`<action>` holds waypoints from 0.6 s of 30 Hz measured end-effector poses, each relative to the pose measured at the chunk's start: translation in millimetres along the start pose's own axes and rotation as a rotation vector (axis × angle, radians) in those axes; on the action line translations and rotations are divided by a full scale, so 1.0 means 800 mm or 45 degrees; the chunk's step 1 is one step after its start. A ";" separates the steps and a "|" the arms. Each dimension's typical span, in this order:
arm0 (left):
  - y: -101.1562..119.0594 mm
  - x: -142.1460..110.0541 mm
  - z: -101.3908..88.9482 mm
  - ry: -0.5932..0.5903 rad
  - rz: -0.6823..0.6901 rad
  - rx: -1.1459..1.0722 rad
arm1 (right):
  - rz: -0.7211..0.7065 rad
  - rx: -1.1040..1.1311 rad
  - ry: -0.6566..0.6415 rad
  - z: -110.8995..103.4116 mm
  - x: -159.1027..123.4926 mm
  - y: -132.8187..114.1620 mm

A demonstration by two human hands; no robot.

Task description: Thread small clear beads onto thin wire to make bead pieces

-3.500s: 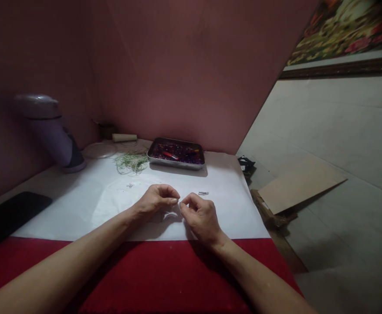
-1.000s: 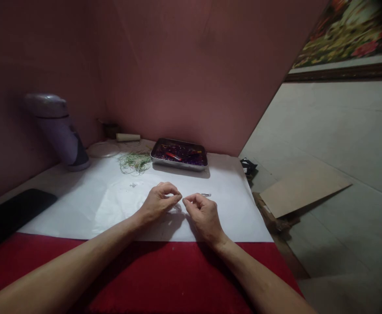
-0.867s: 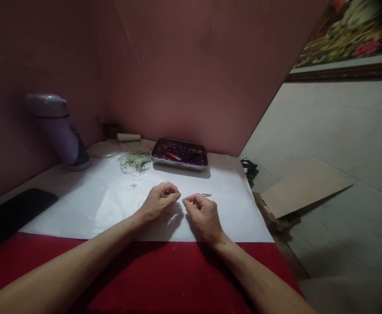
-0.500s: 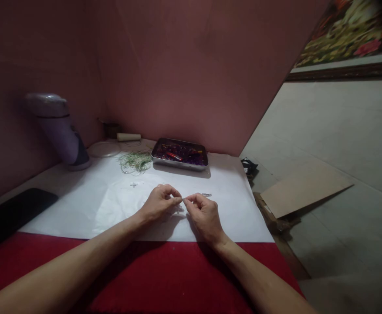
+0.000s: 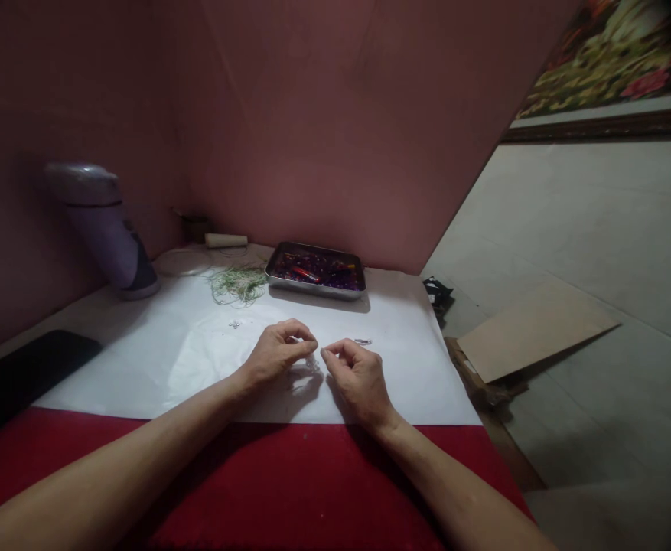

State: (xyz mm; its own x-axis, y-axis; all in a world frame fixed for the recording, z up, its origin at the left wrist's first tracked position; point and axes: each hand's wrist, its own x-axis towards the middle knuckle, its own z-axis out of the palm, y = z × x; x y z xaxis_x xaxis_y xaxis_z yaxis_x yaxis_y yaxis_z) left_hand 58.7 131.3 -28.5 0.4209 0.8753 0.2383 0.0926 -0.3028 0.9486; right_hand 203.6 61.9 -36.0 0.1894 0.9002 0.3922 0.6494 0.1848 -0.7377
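Note:
My left hand [image 5: 281, 350] is closed in a pinch above the white paper [image 5: 421, 383]. A small glittering clear piece [image 5: 312, 363], which looks like beads, dangles just under its fingertips. My right hand [image 5: 358, 375] is pinched too, its fingertips a small gap from those of the left; whatever lies between them is too fine to make out. Behind the right hand lies a small metal clip-like thing [image 5: 363, 342], partly covered by the knuckles. A tiny clear cluster [image 5: 235, 325] rests on the paper beyond my left hand.
A metal tray [image 5: 315, 291] of dark purple beads, with a red tool inside, stands at the back. Left of it are tangled green threads [image 5: 236, 285], a white roll [image 5: 226, 240] and a purple bottle [image 5: 102, 237]. A black flat object [image 5: 30, 367] lies at far left.
Since half a second ago the fingertips have parted slightly, and the clear piece under my left hand has swung. Over the last seconds my view has shifted a little; both hands stay pinched.

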 end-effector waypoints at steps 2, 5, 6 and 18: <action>0.001 -0.001 0.001 0.011 -0.092 -0.120 | -0.011 0.000 -0.001 0.000 0.000 0.001; 0.003 -0.002 0.002 0.040 -0.223 -0.307 | -0.016 0.019 -0.004 0.000 0.000 0.002; 0.003 -0.002 0.002 0.051 -0.238 -0.372 | -0.018 0.035 -0.002 -0.001 0.000 0.002; 0.039 0.002 -0.029 -0.039 -0.156 -0.981 | 0.066 0.181 0.394 -0.025 0.015 0.003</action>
State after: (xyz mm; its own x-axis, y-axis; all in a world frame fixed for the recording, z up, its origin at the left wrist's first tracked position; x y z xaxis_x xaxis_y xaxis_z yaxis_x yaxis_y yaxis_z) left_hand 41.6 132.3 6.2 0.4738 0.8714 0.1269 -0.5081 0.1528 0.8476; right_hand 222.2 65.6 -22.4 0.4478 0.7517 0.4842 0.5282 0.2145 -0.8216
